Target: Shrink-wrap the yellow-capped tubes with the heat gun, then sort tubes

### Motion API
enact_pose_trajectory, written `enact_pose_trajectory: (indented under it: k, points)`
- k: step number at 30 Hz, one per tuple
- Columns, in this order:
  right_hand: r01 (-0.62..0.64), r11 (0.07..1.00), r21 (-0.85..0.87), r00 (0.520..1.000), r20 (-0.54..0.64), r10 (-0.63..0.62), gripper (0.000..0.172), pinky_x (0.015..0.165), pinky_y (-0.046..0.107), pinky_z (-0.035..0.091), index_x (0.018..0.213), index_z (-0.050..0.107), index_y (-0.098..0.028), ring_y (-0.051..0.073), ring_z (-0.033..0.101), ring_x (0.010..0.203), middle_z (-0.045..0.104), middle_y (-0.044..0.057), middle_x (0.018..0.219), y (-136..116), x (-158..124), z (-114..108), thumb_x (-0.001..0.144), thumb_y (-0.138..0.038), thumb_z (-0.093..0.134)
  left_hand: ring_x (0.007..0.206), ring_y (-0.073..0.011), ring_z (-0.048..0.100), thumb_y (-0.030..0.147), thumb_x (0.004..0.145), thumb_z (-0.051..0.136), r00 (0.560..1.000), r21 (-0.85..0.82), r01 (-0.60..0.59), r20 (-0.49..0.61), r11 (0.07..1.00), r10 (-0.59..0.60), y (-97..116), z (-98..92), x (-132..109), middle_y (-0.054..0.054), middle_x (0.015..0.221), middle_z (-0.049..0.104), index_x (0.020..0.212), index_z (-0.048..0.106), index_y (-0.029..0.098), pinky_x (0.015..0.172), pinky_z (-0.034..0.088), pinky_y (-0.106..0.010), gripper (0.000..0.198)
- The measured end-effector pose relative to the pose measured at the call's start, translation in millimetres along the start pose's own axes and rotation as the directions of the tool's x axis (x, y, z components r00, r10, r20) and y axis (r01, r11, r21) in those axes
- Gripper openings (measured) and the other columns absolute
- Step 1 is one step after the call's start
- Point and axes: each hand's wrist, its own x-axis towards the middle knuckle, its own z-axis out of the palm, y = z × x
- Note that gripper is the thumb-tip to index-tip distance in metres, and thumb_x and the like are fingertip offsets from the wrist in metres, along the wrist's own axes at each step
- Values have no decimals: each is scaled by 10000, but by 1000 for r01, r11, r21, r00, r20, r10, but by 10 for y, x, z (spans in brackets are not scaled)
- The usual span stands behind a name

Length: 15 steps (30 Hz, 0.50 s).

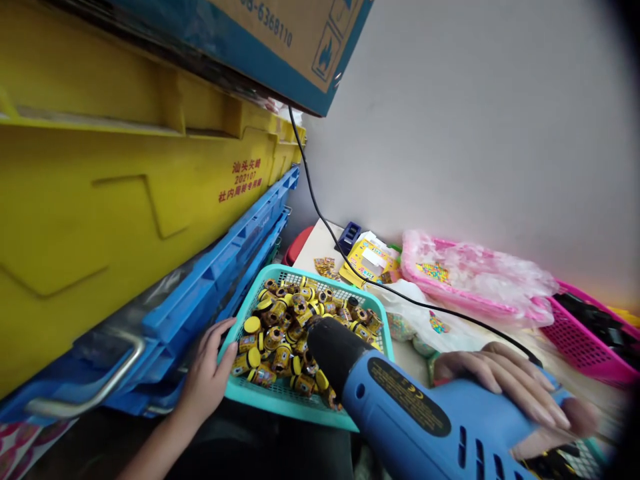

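Note:
My right hand (pixel 515 390) is wrapped round the rear of a blue heat gun (pixel 425 413). Its black nozzle (pixel 333 347) points into a teal mesh basket (pixel 280 397) filled with several small yellow-capped jars (pixel 287 327). My left hand (pixel 210 373) grips the basket's left rim, thumb on the edge, fingers curled against the outside. The gun's black cord (pixel 320 213) runs up and back past the cardboard box.
Stacked yellow crates (pixel 100 200) and blue crates (pixel 210 280) stand close on the left, under a cardboard box (pixel 295 40). Pink baskets (pixel 580 340) with plastic bags and yellow printed packets (pixel 370 260) lie on the table at the right. A grey wall is behind.

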Motion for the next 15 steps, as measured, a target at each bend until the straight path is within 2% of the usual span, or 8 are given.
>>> enact_pose_trajectory:
  k: [2, 6, 8, 9, 11, 13, 15]
  points:
    - [11, 1000, -8, 997, -74, -12, 485, 361, 316, 337, 688, 566, -529, 151, 506, 300, 296, -120, 204, -108, -96, 217, 621, -810, 176, 1185, -262, 562, 416, 919, 425, 1000, 8, -3, 2, 1000, 3, -14, 4, -3, -109, 1233, 609, 1218, 537, 214, 1025, 455, -414, 379]
    - [4, 991, 134, 964, -265, 32, 516, 469, 313, 434, 781, 587, -494, 111, 628, 479, 450, -145, 310, -284, -290, 641, 824, -728, 129, 1175, -266, 564, 414, 929, 411, 1000, 19, -10, 6, 1000, 10, -30, 10, -2, -113, 1223, 611, 1219, 533, 205, 1019, 454, -420, 378]
    - [28, 983, 181, 947, -320, 33, 508, 472, 311, 441, 767, 586, -424, 99, 614, 443, 409, -120, 306, -322, -337, 747, 847, -716, 179, 1170, -265, 567, 415, 930, 409, 1000, 25, -15, 6, 1000, 15, -35, 11, -5, -111, 1220, 613, 1219, 532, 206, 1018, 455, -420, 378]
    - [38, 982, 186, 935, -354, 30, 493, 457, 295, 423, 752, 574, -374, 81, 560, 373, 341, -106, 294, -334, -345, 772, 848, -712, 229, 1168, -264, 569, 418, 929, 409, 1000, 28, -17, 7, 999, 17, -38, 12, -7, -108, 1219, 614, 1219, 532, 207, 1016, 458, -421, 379]
    - [60, 985, 163, 892, -452, 21, 464, 440, 239, 353, 738, 525, -270, 13, 350, 263, 192, -95, 327, -357, -338, 795, 867, -657, 304, 1165, -265, 571, 425, 929, 408, 1000, 36, -21, 6, 999, 21, -44, 13, -11, -106, 1215, 616, 1220, 532, 206, 1009, 464, -421, 385]
    - [61, 987, 150, 834, -550, 32, 434, 462, 190, 267, 722, 455, -196, -38, 128, 303, 102, -91, 409, -393, -317, 819, 914, -551, 293, 1165, -265, 571, 427, 930, 408, 1000, 43, -25, 6, 999, 25, -48, 13, -13, -109, 1215, 615, 1224, 531, 198, 1005, 468, -423, 392]
    - [64, 974, 218, 791, -606, 84, 411, 497, 176, 199, 699, 396, -164, -44, 20, 401, 76, -87, 468, -433, -296, 853, 943, -451, 231, 1164, -265, 571, 420, 936, 402, 1000, 47, -30, 7, 998, 29, -45, 12, -10, -114, 1217, 613, 1229, 527, 189, 1004, 469, -424, 394]
